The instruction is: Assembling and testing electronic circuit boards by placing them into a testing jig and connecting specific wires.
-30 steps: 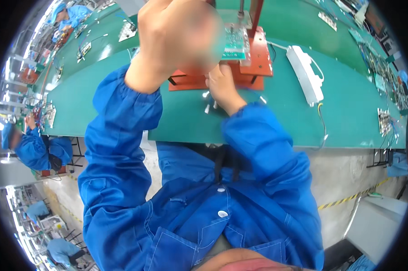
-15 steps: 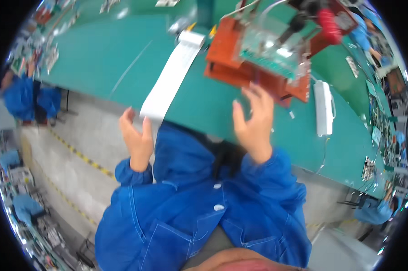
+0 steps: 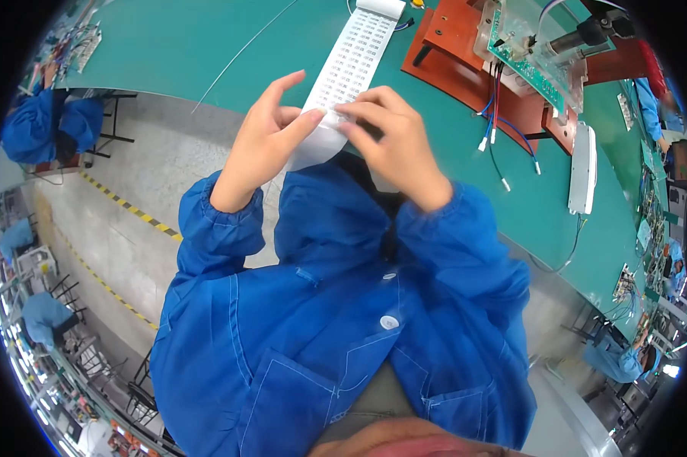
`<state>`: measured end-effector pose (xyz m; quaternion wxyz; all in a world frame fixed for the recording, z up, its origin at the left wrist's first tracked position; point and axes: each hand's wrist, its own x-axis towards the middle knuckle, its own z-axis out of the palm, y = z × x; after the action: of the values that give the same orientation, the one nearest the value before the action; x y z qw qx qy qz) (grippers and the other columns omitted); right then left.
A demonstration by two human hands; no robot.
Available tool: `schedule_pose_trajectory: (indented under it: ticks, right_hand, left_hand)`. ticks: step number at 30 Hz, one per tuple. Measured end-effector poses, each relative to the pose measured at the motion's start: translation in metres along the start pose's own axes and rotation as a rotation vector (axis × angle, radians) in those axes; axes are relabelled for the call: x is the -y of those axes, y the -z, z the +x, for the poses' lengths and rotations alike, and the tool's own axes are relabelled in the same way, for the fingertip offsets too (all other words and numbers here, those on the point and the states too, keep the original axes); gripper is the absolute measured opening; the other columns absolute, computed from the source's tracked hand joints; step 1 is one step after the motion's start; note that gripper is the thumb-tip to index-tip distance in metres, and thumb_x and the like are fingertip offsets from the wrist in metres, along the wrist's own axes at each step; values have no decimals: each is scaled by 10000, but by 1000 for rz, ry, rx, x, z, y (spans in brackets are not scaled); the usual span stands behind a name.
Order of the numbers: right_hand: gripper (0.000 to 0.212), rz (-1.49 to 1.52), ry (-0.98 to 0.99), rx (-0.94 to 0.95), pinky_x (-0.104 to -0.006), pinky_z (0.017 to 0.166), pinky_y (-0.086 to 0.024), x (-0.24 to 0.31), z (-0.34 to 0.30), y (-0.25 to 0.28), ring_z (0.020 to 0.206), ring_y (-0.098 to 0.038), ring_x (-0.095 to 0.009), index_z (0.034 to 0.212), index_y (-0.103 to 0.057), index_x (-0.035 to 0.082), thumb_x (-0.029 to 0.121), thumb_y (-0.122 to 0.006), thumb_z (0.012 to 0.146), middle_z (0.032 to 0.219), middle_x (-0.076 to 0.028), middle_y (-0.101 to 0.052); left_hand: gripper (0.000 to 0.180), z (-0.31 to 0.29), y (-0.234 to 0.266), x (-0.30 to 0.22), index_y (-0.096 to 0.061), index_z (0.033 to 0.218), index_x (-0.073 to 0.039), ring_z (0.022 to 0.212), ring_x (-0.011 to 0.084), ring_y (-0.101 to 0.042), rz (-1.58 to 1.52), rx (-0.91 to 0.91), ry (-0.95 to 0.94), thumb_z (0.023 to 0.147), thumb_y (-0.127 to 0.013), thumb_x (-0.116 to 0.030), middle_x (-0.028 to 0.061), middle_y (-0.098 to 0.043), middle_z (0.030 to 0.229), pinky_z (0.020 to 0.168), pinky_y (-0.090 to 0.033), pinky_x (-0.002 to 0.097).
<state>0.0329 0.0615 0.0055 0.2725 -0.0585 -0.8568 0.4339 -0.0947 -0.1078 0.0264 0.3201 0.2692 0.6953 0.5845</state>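
A long white strip of printed labels (image 3: 352, 65) runs from its roll (image 3: 381, 7) toward me, its near end bending over the table's front edge. My left hand (image 3: 263, 141) grips the strip's left side, thumb on top, index finger stretched away and the other fingers partly hidden. From the right, my right hand (image 3: 396, 137) reaches over the same part. Its thumb and bent index finger close in a loose pinch at the strip's surface, near the left thumb. Whether a single label has lifted between them is too small to tell.
On the green table (image 3: 267, 53), an orange-red fixture (image 3: 454, 42) holds a green circuit board (image 3: 530, 68), with loose connector wires (image 3: 497, 114) hanging out. A white elongated box (image 3: 583, 169) with a cable lies right of it. Other people sit at far benches.
Both hands have moved up and toward each other, from apart and free of the strip to gripping its near part. The view has shifted, and the fixture now appears farther right.
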Motion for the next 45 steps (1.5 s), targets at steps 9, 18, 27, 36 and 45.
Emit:
schedule_pose_trajectory:
  ticks: [9, 18, 27, 36, 45]
  right_hand:
    - [177, -75, 79, -117, -368, 696, -522, 1, 9, -19, 815, -647, -272, 928, -758, 26, 39, -807, 759, 899, -90, -673]
    - [132, -70, 27, -164, -403, 750, -507, 9, 6, -22, 872, -623, -309, 877, -751, 59, 38, -776, 749, 862, -100, -653]
    - [93, -232, 57, -194, -406, 730, -510, 7, -4, -23, 851, -629, -284, 860, -761, 89, 105, -774, 769, 861, -64, -669]
    - [99, -189, 39, -224, -411, 716, -530, 9, -1, -20, 825, -651, -302, 874, -762, 82, 124, -768, 785, 867, -82, -662]
    - [51, -447, 279, -225, -376, 631, -537, 1, -11, -23, 732, -668, -246, 852, -709, 84, 115, -714, 812, 847, -47, -658]
  left_hand:
    - [614, 15, -6, 3, -338, 1474, 111, 863, 113, -672, -66, -26, -28, 977, -636, -93, 156, -737, 970, 736, -507, 231]
    - [593, 14, -11, 14, -334, 1472, 67, 922, 119, -671, -38, -73, -131, 959, -615, -32, 156, -724, 1047, 774, -520, 248]
    - [584, 15, -16, 15, -362, 1457, 60, 885, 119, -684, 143, -113, -197, 953, -619, -84, 143, -757, 960, 789, -518, 267]
    - [599, 13, -21, 9, -364, 1473, 38, 864, 150, -705, 196, -118, -291, 945, -621, -82, 157, -760, 949, 776, -531, 291]
    - [571, 12, -20, 6, -336, 1482, 61, 946, 135, -669, 101, -103, -218, 973, -582, -20, 172, -729, 1046, 834, -497, 253]
